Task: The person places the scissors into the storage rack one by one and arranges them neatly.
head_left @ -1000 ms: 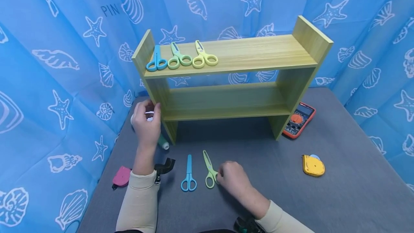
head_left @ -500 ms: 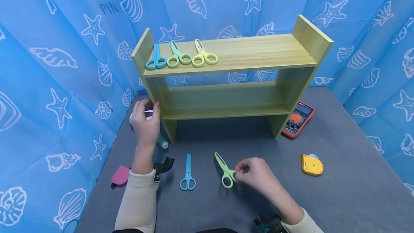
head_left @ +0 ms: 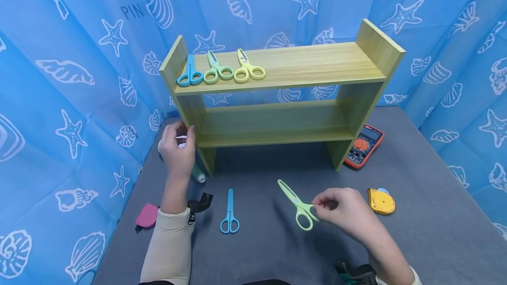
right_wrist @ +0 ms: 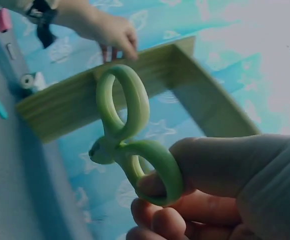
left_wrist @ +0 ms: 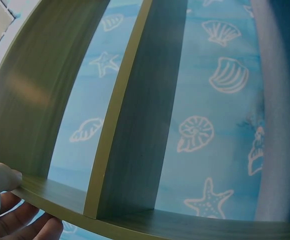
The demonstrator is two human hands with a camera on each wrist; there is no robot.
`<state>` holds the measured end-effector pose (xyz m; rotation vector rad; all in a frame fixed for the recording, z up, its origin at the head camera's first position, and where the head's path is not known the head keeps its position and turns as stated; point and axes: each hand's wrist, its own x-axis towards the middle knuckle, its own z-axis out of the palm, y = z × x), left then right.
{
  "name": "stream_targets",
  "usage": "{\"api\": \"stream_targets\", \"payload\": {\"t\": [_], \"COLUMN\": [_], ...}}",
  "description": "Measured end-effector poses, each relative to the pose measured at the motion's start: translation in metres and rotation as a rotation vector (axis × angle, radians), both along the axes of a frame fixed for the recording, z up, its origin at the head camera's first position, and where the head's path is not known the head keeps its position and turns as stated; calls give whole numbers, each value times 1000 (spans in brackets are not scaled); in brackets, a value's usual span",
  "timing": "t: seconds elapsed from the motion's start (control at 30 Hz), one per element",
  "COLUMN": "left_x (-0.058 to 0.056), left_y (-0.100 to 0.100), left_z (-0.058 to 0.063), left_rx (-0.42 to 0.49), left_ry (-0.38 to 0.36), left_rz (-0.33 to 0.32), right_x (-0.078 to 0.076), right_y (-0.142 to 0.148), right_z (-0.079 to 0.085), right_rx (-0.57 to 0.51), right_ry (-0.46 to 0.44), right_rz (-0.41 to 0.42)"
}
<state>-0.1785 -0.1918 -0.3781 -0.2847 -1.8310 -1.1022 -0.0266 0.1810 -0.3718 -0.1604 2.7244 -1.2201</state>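
Note:
My right hand (head_left: 348,212) pinches light green scissors (head_left: 299,205) by one handle loop. They hang above the grey table, blades toward the far left, and cast a shadow below. The right wrist view shows a fingertip inside the loop of the green scissors (right_wrist: 122,105). At the shelf's left side, my left hand (head_left: 178,146) grips the edge of the wooden shelf (head_left: 273,118), thumb on one face and fingers on the other in the left wrist view. Blue scissors (head_left: 229,212) lie on the table between the hands.
On the top board lie blue scissors (head_left: 190,74), green scissors (head_left: 218,70) and yellow scissors (head_left: 248,70). A multimeter (head_left: 363,146) leans by the shelf's right foot. A yellow tape measure (head_left: 381,201) lies right, a pink one (head_left: 147,216) left. A green tube (head_left: 198,173) is beside the left foot.
My right hand has moved right and lifted the green scissors off the table, away from the blue scissors. The left hand stays on the shelf's side.

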Motion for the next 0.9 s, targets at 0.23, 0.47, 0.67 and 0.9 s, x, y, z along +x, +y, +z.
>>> {"api": "stream_targets", "payload": {"t": [0.23, 0.47, 0.67, 0.9], "left_x": [0, 1, 1, 2], "left_y": [-1, -1, 0, 0], "left_z": [-1, 0, 1, 1], "left_rx": [-9, -7, 0, 10], "left_ry": [-9, -16, -14, -18], "left_rz": [4, -1, -9, -21], "right_x": [9, 13, 11, 5], "right_y": [16, 35, 55, 64], "right_z": [23, 43, 64, 93], "right_rx": [-42, -22, -30, -31], "right_ry": [144, 338, 445, 521], "right_rz": [2, -22, -56, -100]}}
